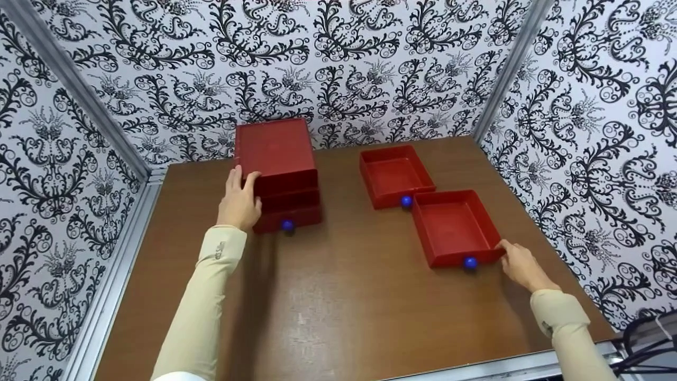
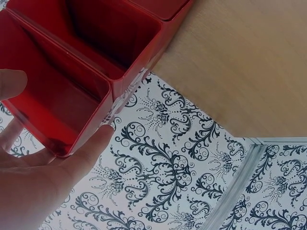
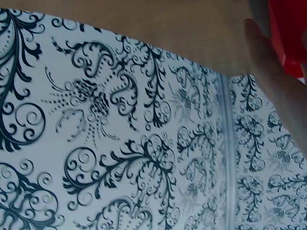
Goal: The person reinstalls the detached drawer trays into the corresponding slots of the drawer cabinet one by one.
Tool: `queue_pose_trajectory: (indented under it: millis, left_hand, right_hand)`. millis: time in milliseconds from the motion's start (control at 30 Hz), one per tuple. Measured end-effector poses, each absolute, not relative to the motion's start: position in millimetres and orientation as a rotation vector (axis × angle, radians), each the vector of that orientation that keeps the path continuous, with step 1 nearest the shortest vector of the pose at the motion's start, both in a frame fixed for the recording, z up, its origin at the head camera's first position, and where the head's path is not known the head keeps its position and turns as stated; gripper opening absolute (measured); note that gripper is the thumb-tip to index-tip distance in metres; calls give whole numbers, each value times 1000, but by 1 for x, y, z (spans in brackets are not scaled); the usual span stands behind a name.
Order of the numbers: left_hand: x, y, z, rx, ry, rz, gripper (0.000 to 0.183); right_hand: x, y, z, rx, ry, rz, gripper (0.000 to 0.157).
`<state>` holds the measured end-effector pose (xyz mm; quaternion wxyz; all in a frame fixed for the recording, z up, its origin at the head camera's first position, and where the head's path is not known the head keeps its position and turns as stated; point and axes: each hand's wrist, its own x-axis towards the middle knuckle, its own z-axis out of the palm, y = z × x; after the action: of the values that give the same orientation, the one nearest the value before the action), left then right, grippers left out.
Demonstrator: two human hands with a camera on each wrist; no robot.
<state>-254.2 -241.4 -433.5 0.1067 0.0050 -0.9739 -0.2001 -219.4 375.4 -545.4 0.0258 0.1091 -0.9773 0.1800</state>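
A red cabinet (image 1: 275,148) stands at the back left of the table, its front showing an open upper slot and a lower drawer (image 1: 264,223) with a blue knob (image 1: 287,225). My left hand (image 1: 238,206) grips the cabinet's front left corner near the top, thumb at the front edge and fingers along the side. On the right lie two loose red drawers. My right hand (image 1: 521,265) holds the nearer drawer (image 1: 456,225) at its front right corner, beside its blue knob (image 1: 470,262). The farther drawer (image 1: 392,177) touches or nearly touches it.
A brown wooden table (image 1: 338,307) carries everything. Patterned walls (image 1: 349,69) enclose it at the back and both sides, with metal rails (image 1: 121,264) along the edges. Dark cables (image 1: 645,344) hang at the front right corner.
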Motion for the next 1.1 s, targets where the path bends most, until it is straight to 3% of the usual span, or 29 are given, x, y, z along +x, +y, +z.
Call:
queue_pose_trajectory:
  millis: [200, 467, 800, 1100]
  left_hand:
    - [-255, -241, -432, 26, -2892, -590, 58]
    - [-256, -243, -433, 25, -2896, -605, 56]
    - [-254, -242, -436, 21, -2890, -645, 52]
    - [-253, -243, -434, 12, -2862, -721, 45]
  right_hand:
    - [-217, 380, -559, 309, -2855, 625, 14]
    - [-199, 385, -568, 259, -2729, 660, 9]
    - [-158, 368, -563, 256, -2621, 730, 17]
    - [-150, 308, -539, 448, -2504, 836, 20]
